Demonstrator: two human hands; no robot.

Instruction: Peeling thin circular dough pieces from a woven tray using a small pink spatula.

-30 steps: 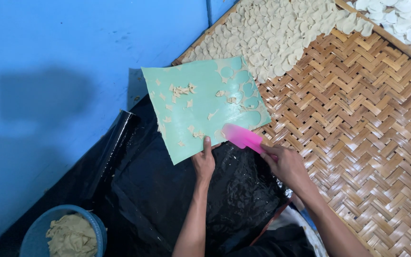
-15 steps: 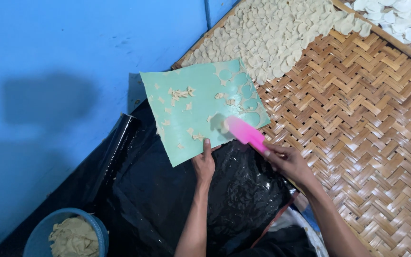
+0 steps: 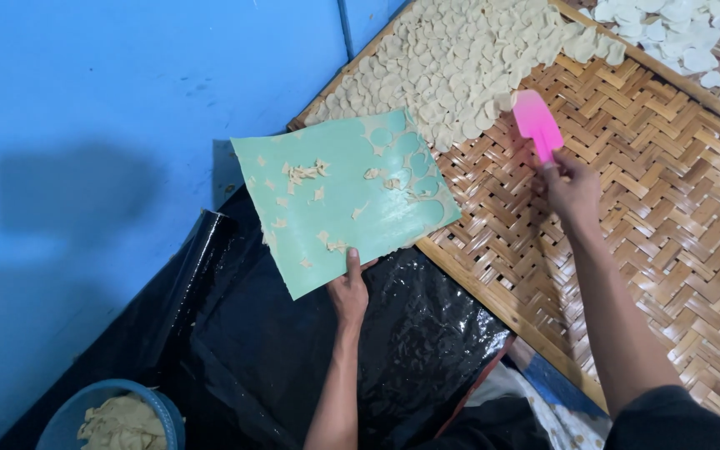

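A left hand (image 3: 348,292) is pinching the near edge of a green sheet (image 3: 339,200), steadying it over black plastic (image 3: 393,350), while the right hand (image 3: 572,185), closed around a pink spatula (image 3: 537,121), is reaching its blade to dough discs (image 3: 460,58) drying on the woven bamboo tray (image 3: 668,217).

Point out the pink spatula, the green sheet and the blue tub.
pink spatula (image 3: 535,119), head view, on the flat blade.
green sheet (image 3: 339,208), head view, on a bare patch near its middle.
blue tub (image 3: 60,421), head view, on its left rim.
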